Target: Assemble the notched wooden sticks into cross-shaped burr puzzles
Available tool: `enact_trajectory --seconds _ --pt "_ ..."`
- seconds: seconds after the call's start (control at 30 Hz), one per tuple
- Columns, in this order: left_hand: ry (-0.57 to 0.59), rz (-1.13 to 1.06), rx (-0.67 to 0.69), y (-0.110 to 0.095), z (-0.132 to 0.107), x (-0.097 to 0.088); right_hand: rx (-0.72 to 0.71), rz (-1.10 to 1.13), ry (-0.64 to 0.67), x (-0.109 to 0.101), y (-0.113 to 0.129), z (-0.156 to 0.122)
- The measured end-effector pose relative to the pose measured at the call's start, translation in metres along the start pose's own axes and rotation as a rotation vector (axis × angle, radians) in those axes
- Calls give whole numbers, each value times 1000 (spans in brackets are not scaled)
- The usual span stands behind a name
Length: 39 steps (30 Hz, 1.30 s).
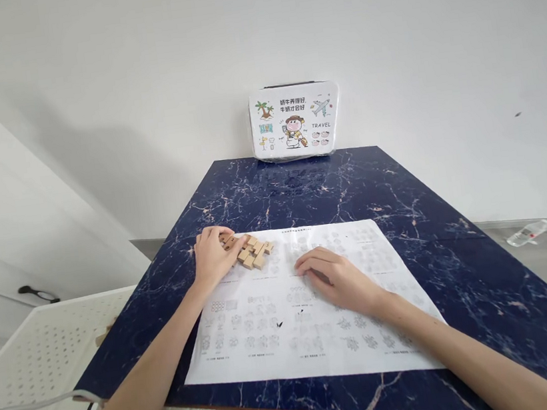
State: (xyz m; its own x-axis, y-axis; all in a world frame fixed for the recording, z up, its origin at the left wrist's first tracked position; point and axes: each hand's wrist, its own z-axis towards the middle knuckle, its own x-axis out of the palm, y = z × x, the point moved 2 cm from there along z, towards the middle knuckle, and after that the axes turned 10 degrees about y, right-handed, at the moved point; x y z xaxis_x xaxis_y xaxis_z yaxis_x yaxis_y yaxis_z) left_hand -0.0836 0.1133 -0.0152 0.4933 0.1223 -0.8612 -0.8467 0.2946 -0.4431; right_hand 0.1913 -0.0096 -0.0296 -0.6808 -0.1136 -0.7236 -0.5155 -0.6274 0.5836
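"Head view, and both hands are out over the sheet [280, 298], which lies flat on the dark blue bench [232, 197]. Where are the blocks [257, 254]?"

"At the sheet's far-left corner, a tight little cluster of pale wood! The left hand [214, 246] is right there, wrapped over the cluster's left end, thumb along the near side."

"Is it pinching them?"

"It's touching them, certainly, but the fingertips are tucked behind the wood, so I can't tell whether they're squeezing."

"And the right hand [336, 277]?"

"Over the right half of the sheet, well apart from the blocks. Fingers loosely curved, a gap showing between them and the thumb, knuckles up."

"What's on that sheet, then?"

"Rows of small grey drawings, lines of print beneath, too faint to read from here. A few dark flecks, too, near the middle."

"Beyond the sheet, at the bench's far end?"

"A white box [295, 121], standing upright before the pale wall [146, 80], with a cartoon cow, a palm, a plane and the word TRAVEL!"

"Wider out?"

"Left of the sheet, off the bench, a white perforated rack [34, 344] with a white cable [61, 396] across it. Far right of the sheet, beyond the bench, a clear bottle [529, 233] on its side."
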Motion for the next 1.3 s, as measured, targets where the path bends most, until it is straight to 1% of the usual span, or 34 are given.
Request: enact_trajectory --seconds 0.1,0.17,0.23,0.33,0.43,0.5,0.63,0.83,1.1,1.3 --pt "38 -22 -43 4 4 -3 1 -5 2 -1 0 0" --pt "81 -56 -47 7 8 -7 5 -5 6 -1 1 0" --pt "141 -122 -44 12 11 -11 9 -5 7 -2 2 0" --pt "260 -224 -97 21 15 -18 18 -8 13 -2 2 0" --pt "327 -239 -140 27 16 -23 24 -11 19 -2 2 -1" --pt "325 -215 -132 29 17 -23 24 -10 18 -2 2 -1" --pt "280 -191 -107 30 18 -19 18 -12 11 -3 3 0" --pt "223 -205 -127 33 19 -15 13 -10 9 -2 2 0" --pt "158 -239 -162 35 19 -13 4 -13 3 -2 3 0" --pt "109 -225 -170 36 18 -14 6 -10 8 -2 3 -1"
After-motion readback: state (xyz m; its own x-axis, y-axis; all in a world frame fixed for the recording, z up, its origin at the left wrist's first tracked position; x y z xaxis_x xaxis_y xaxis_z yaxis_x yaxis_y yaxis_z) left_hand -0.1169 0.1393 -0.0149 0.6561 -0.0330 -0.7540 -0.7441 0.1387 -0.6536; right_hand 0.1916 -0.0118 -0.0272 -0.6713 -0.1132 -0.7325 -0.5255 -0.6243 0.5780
